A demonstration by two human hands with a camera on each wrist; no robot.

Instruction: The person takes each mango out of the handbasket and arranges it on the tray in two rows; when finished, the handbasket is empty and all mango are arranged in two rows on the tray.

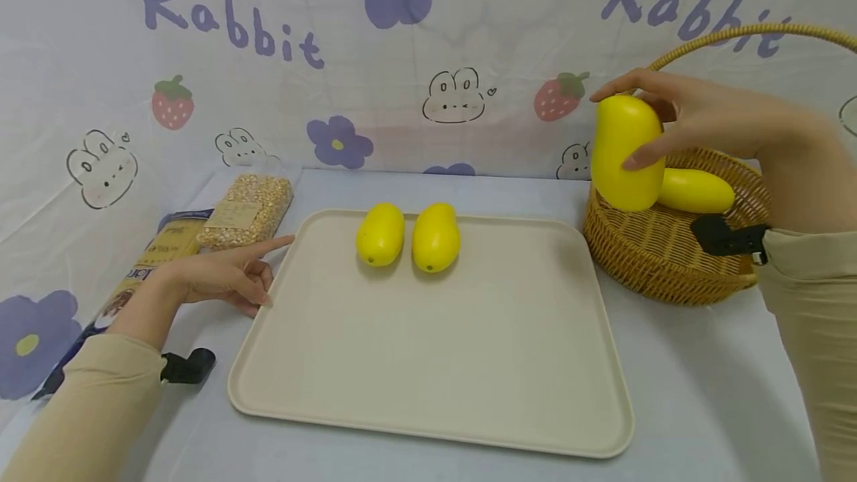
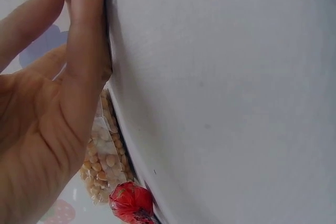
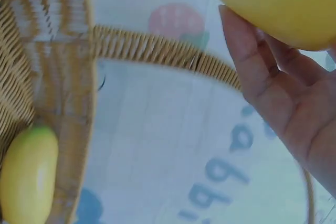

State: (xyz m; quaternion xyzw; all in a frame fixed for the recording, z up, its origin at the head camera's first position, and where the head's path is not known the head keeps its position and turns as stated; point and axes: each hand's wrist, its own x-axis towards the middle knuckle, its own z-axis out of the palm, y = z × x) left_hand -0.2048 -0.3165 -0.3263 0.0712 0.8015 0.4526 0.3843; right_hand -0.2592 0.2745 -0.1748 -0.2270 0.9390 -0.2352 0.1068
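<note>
My right hand (image 1: pixel 710 114) grips a yellow mango (image 1: pixel 627 162) from above and behind, its thumb across the side. The mango is held upright in the air above the left side of a wicker basket (image 1: pixel 669 277). Another yellow mango (image 1: pixel 699 190) lies in that basket; the right wrist view shows a mango (image 3: pixel 29 174) with a greenish end there. My left hand (image 1: pixel 224 277) pinches the left rim of a beige tray (image 1: pixel 428 363), index finger extended along it. Two mangoes, one on the left (image 1: pixel 380 235) and one on the right (image 1: pixel 436 238), lie side by side near its back edge.
A clear bag of corn kernels (image 1: pixel 248 203) and a blue and yellow package (image 1: pixel 143 259) lie left of the tray. The basket's tall handle (image 1: pixel 750 32) arches at the right. A patterned cloth (image 1: pixel 375 58) hangs behind. A red wrapped item (image 2: pixel 131 203) shows in the left wrist view.
</note>
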